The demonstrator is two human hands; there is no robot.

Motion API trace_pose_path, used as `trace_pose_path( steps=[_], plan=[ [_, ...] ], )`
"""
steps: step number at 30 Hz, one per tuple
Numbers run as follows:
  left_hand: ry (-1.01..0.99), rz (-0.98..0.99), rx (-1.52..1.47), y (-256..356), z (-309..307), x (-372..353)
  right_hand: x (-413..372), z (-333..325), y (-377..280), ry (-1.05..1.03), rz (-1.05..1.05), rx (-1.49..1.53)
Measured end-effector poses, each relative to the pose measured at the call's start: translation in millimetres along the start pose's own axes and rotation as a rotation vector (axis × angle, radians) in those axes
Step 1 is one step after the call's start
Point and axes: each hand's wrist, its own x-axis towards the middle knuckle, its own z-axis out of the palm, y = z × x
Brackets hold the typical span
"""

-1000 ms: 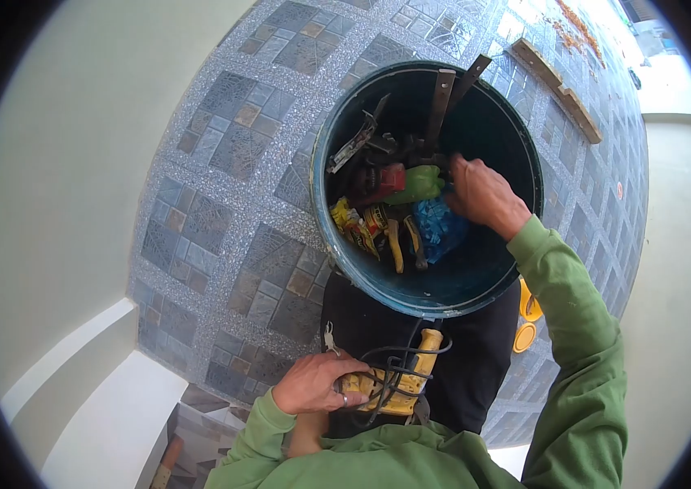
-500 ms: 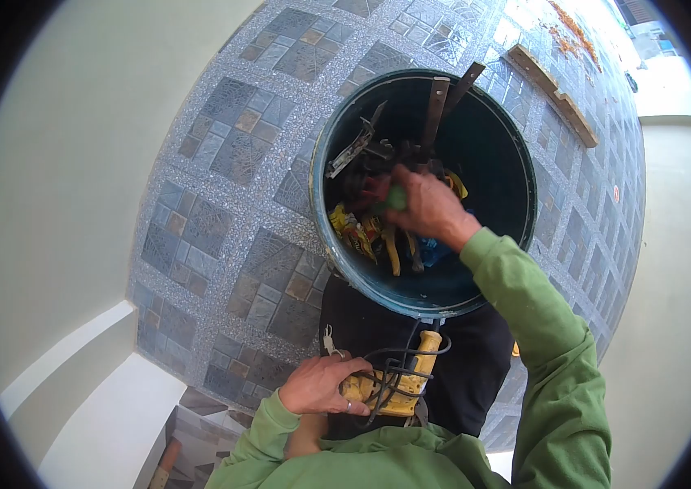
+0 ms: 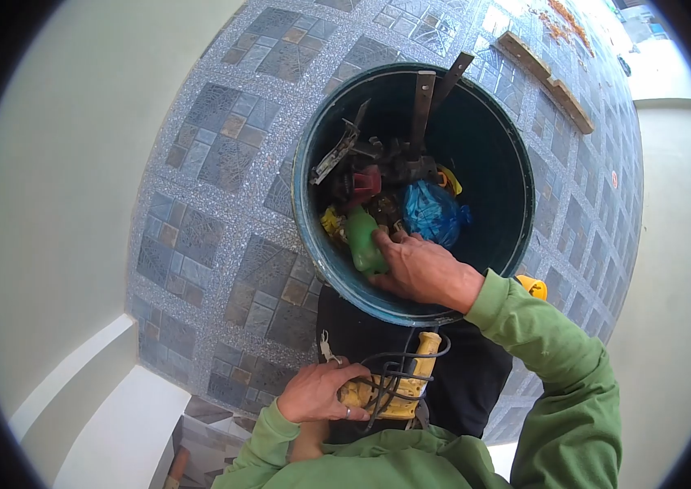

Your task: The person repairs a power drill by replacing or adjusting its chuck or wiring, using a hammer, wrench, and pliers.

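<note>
Inside the dark green bucket (image 3: pixel 495 147), my right hand (image 3: pixel 427 270) has its fingers closed on a green bottle-like object (image 3: pixel 365 240). A blue plastic bag (image 3: pixel 433 212) lies just beyond those fingers, with a red item (image 3: pixel 366 182) to the left. Two metal bars (image 3: pixel 423 110) rise past the far rim, and a grey metal piece (image 3: pixel 335 155) leans on the left wall. Down at my lap, my left hand (image 3: pixel 325 393) is wrapped round the end of a yellow power tool (image 3: pixel 401 395) with its black cord looped over it.
A notched wooden plank (image 3: pixel 545 81) lies on the tiled floor (image 3: pixel 223 155) at the upper right. Orange debris (image 3: pixel 569 26) is scattered beyond it. A yellow object (image 3: pixel 533 287) stands right of the bucket. Pale walls rise at both sides.
My right hand has moved toward the near side of the bucket with the green object. The blue bag now shows fully. My left hand stays on the power tool.
</note>
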Motion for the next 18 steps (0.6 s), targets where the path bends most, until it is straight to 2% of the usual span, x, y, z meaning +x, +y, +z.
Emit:
trace_pose_path(
  steps=[3,10,12,13,15,16,18],
  plan=[
    [-0.017,-0.029,-0.015,2.6,-2.5,0.3,-1.6,2.1,-3.7,0.073,0.022,0.01],
    [0.017,-0.016,-0.033,-1.1,0.7,-0.9,5.8,-4.1,-7.3,0.076,-0.06,0.021],
    [0.014,-0.023,-0.026,-0.8,0.1,-0.8,9.5,-11.3,-5.7,0.246,-0.026,0.074],
    [0.009,-0.032,-0.02,-0.6,0.2,-1.0,12.9,-20.1,-3.2,0.243,-0.028,0.073],
    [0.01,-0.031,-0.032,-2.2,1.2,-0.8,22.5,-44.1,8.8,0.527,0.142,0.141],
    [0.008,-0.029,-0.042,-2.8,1.4,-1.0,26.7,-48.1,20.8,0.717,0.179,0.068],
    [0.013,-0.033,-0.031,-2.0,1.1,-1.3,29.8,-66.1,45.4,0.789,0.287,0.062]
  ],
)
